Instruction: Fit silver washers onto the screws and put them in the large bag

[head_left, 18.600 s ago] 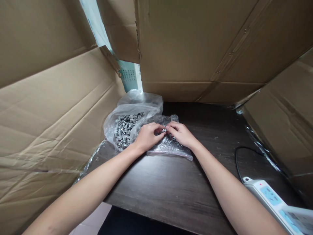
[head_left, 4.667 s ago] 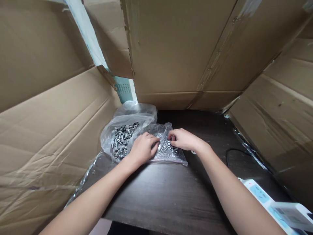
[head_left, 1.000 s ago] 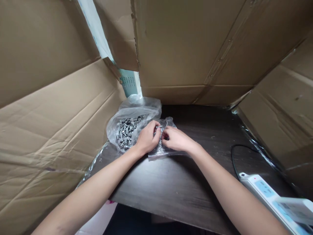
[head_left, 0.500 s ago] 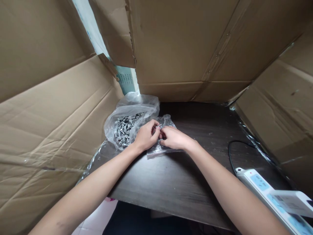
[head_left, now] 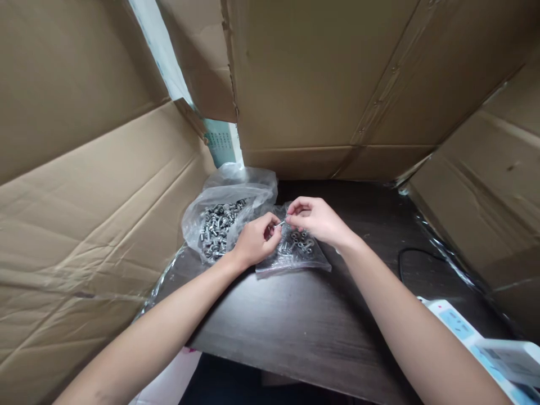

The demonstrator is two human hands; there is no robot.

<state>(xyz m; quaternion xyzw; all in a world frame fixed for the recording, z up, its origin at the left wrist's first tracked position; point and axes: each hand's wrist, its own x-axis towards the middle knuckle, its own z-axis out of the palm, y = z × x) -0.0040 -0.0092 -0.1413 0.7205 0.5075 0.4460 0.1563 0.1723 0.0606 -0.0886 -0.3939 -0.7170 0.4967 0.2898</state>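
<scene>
A small metal bolt [head_left: 280, 224] is pinched between the thumb and fingers of my left hand [head_left: 256, 238], pointing up and to the right. Its far end meets the fingertips of my right hand [head_left: 317, 220], which are closed in a pinch. Whatever small piece they hold there is too small to make out. Below both hands lies a clear zip bag [head_left: 270, 268] with metal nuts [head_left: 300, 241] on or in it. Left of my left hand, an open plastic bag [head_left: 192, 222] holds a heap of loose bolts [head_left: 217, 228].
Cardboard walls [head_left: 312, 79] enclose the dark wooden table [head_left: 270, 320] at the back and both sides. A white power strip [head_left: 459, 326] lies at the right, with a black cable [head_left: 400, 264] behind it. Through a gap at back left, a printed sheet [head_left: 220, 143] shows.
My right hand has lifted and turned slightly away to the right, uncovering the nuts and more of the zip bag. My left hand still holds the bolt, which now shows more clearly.
</scene>
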